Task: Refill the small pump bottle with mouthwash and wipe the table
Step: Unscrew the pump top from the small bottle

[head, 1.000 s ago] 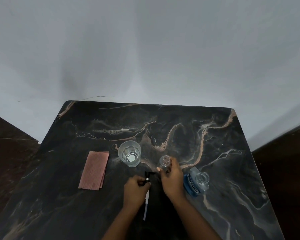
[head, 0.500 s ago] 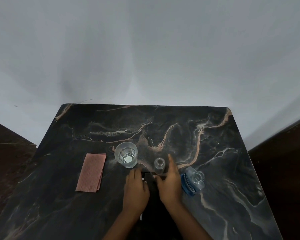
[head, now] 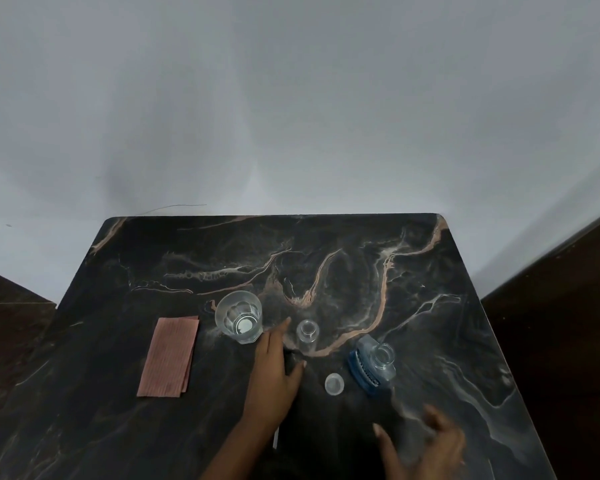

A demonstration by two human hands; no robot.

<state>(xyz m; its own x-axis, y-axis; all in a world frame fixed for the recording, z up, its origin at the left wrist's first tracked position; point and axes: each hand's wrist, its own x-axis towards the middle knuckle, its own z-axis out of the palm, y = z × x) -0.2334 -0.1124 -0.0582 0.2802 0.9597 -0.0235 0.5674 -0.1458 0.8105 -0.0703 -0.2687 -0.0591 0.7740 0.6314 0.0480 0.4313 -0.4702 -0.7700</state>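
The small clear pump bottle (head: 307, 336) stands uncapped in the middle of the dark marble table (head: 361, 258). My left hand (head: 274, 375) lies flat just left of it, fingers stretched toward the glass, resting over the black pump head, which is mostly hidden. The pump's white tube (head: 275, 441) peeks out under my wrist. To the right, the blue-labelled mouthwash bottle (head: 373, 367) stands with its neck uncovered. A small clear cap (head: 334, 383) lies beside it. My right hand (head: 426, 441) hovers blurred at the near right, fingers spread, holding nothing.
A clear glass tumbler (head: 239, 317) stands left of the small bottle. Further left lies a folded pink cloth (head: 168, 356). A grey wall rises behind the table, with dark floor on both sides.
My right hand has left the small bottle and pulled back to the near right, uncovering the clear cap. My left hand has flattened and slid toward the glass.
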